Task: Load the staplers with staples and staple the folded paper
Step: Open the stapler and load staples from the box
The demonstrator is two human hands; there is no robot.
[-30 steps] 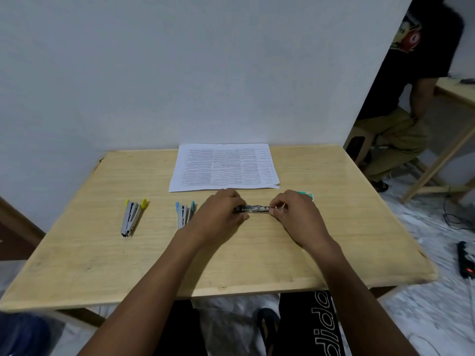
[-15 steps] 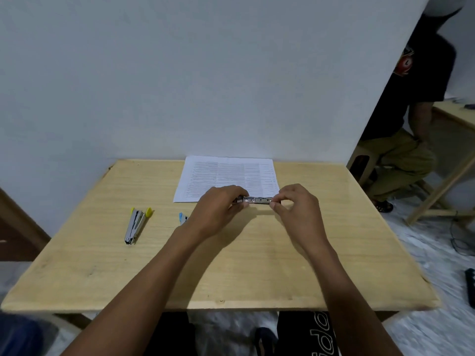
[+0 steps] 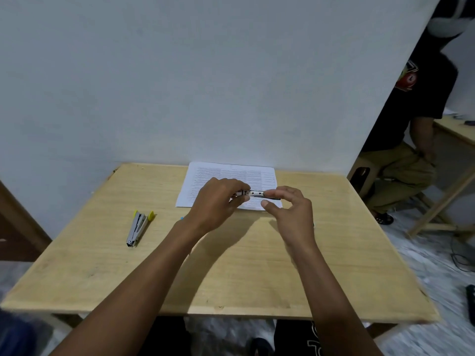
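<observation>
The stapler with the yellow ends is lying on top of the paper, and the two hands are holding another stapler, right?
Not quite. In the head view the yellow-ended stapler lies on the bare table, left of the paper, not on it. The left hand and right hand do hold another one, the silver stapler, between them.

Both arms stretched forward: left hand (image 3: 218, 201) pinches the stapler (image 3: 253, 193) in a tight grip, right hand (image 3: 290, 214) curls forefinger and thumb round its other end.
</observation>
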